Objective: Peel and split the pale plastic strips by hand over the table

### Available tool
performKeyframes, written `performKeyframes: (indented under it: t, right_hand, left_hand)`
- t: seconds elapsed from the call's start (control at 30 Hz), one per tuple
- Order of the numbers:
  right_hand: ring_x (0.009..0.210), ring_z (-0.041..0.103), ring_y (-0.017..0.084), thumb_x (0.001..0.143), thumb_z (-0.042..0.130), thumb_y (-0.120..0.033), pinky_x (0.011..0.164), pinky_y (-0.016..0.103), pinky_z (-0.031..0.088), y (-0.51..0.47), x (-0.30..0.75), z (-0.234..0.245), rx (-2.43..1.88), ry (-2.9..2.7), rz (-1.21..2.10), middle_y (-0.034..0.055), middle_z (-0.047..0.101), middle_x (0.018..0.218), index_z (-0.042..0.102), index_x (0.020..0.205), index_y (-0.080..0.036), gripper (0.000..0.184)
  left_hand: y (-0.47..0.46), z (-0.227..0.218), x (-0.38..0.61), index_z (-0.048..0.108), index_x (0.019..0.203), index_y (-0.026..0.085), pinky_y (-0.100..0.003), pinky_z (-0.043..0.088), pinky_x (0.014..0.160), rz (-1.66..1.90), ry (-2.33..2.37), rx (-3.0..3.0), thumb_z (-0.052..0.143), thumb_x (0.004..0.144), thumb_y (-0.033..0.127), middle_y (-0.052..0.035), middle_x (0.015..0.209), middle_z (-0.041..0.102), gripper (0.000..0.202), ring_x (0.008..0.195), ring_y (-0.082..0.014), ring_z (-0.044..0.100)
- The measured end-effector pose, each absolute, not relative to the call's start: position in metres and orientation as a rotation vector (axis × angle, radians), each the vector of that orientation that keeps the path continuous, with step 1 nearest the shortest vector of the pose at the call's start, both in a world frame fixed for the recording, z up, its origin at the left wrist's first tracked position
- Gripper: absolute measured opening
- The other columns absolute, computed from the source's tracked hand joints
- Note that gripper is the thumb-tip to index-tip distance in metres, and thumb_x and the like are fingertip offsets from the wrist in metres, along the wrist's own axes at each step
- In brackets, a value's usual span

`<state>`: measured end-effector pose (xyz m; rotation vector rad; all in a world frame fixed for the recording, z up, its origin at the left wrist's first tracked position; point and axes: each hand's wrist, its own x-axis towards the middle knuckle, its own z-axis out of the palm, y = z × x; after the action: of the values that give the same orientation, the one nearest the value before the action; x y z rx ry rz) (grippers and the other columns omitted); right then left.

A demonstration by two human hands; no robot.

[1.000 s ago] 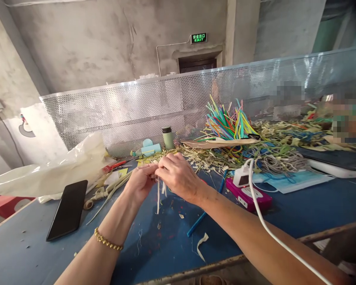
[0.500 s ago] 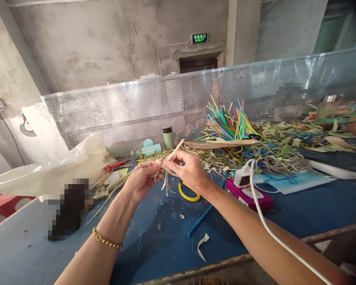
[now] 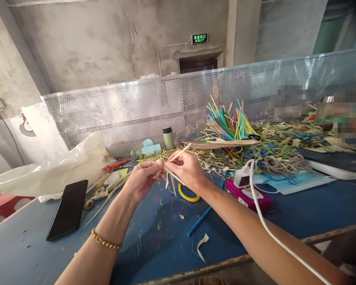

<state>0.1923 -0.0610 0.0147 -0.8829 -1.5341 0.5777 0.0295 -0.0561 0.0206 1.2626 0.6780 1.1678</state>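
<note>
Pale dried plant strips (image 3: 172,183) run between my two hands above the blue table (image 3: 154,253). My left hand (image 3: 142,179) is closed, its thumb and fingers pinching the bunched strips. Close against it, my right hand (image 3: 187,169) pinches the strips too, and one stiff pale strip (image 3: 180,152) sticks up past its fingers toward the upper right. Several loose ends dangle beneath the fingertips. Just below my right hand lies a yellow ring-shaped handle (image 3: 189,198). The exact spot where the strips meet is partly hidden by my fingers.
A black phone (image 3: 68,209) and a plastic bag (image 3: 62,166) lie left. Behind my hands stand a green bottle (image 3: 168,138) and colourful sticks (image 3: 231,122) among dried leaves. A purple power strip (image 3: 250,196) with a white cable, and a blue stick (image 3: 200,219), lie right.
The upright strip at my right hand has tipped further to the right and lower. My right fingers have shifted slightly, and the dangling ends hang differently. My left hand has barely moved.
</note>
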Motion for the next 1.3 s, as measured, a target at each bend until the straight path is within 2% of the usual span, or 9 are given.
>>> performKeyframes:
  t: [0.3,0.5,0.73,0.87,0.97,1.03,1.2,1.3]
  right_hand:
    - [0.06,0.056,0.014,0.07,0.069,-0.028,0.054,0.027,0.043,-0.062,0.191,0.014,-0.896,-1.508,0.565,0.0021,0.061,0.065,0.058,0.074,-0.017,0.016]
    - [0.054,0.05,0.011,0.071,0.07,-0.029,0.052,0.026,0.04,-0.065,0.189,0.018,-0.888,-1.432,0.796,-0.0001,0.058,0.059,0.058,0.072,-0.017,0.017]
    - [0.063,0.055,0.012,0.068,0.064,-0.013,0.061,0.026,0.043,-0.064,0.191,0.02,-0.855,-1.496,0.934,0.0017,0.063,0.069,0.064,0.076,-0.014,0.008]
    - [0.067,0.057,0.013,0.072,0.067,-0.023,0.063,0.026,0.043,-0.062,0.191,0.015,-0.806,-1.576,0.992,0.0034,0.066,0.074,0.067,0.077,-0.014,0.01]
    - [0.053,0.048,0.01,0.076,0.066,-0.029,0.053,0.025,0.036,-0.062,0.193,0.012,-0.854,-1.628,0.948,0.0001,0.06,0.06,0.065,0.067,-0.015,0.017]
    - [0.049,0.045,0.01,0.077,0.065,-0.028,0.049,0.025,0.033,-0.062,0.194,0.01,-0.916,-1.662,0.874,-0.0006,0.057,0.054,0.06,0.059,-0.016,0.022]
    - [0.06,0.059,0.014,0.077,0.062,-0.021,0.058,0.026,0.045,-0.059,0.191,0.007,-0.89,-1.662,0.839,0.0044,0.065,0.064,0.063,0.065,-0.015,0.013]
    - [0.063,0.06,0.014,0.077,0.063,-0.023,0.058,0.025,0.044,-0.057,0.188,0.005,-0.9,-1.645,0.822,0.0053,0.068,0.071,0.067,0.075,-0.014,0.01]
  left_hand:
    - [-0.063,0.024,0.034,0.071,0.065,0.01,-0.024,0.041,0.058,1.217,0.684,1.347,0.083,0.062,0.02,-0.0038,0.06,0.064,0.015,0.058,-0.0104,0.055]
    - [-0.06,0.023,0.032,0.07,0.066,0.011,-0.025,0.04,0.058,1.238,0.7,1.351,0.08,0.062,0.021,-0.0047,0.062,0.065,0.015,0.058,-0.0119,0.057]
    - [-0.057,0.025,0.028,0.069,0.063,0.011,-0.025,0.037,0.056,1.273,0.748,1.33,0.079,0.061,0.019,-0.0034,0.055,0.061,0.013,0.052,-0.0101,0.051]
    - [-0.057,0.025,0.03,0.068,0.06,0.011,-0.024,0.036,0.055,1.277,0.754,1.336,0.078,0.061,0.02,-0.0023,0.053,0.059,0.014,0.05,-0.0093,0.05]
    - [-0.056,0.024,0.029,0.067,0.059,0.011,-0.024,0.035,0.054,1.299,0.763,1.353,0.078,0.06,0.021,-0.001,0.053,0.057,0.015,0.05,-0.0084,0.048]
    - [-0.054,0.022,0.028,0.066,0.059,0.011,-0.024,0.035,0.054,1.322,0.788,1.363,0.078,0.061,0.021,-0.0007,0.053,0.057,0.015,0.05,-0.0084,0.048]
    - [-0.05,0.02,0.026,0.065,0.059,0.011,-0.025,0.034,0.053,1.334,0.865,1.403,0.075,0.062,0.022,-0.0019,0.053,0.058,0.015,0.05,-0.0091,0.048]
    - [-0.052,0.022,0.027,0.065,0.06,0.012,-0.024,0.034,0.053,1.314,0.854,1.399,0.075,0.061,0.023,-0.0009,0.054,0.058,0.015,0.051,-0.0091,0.049]
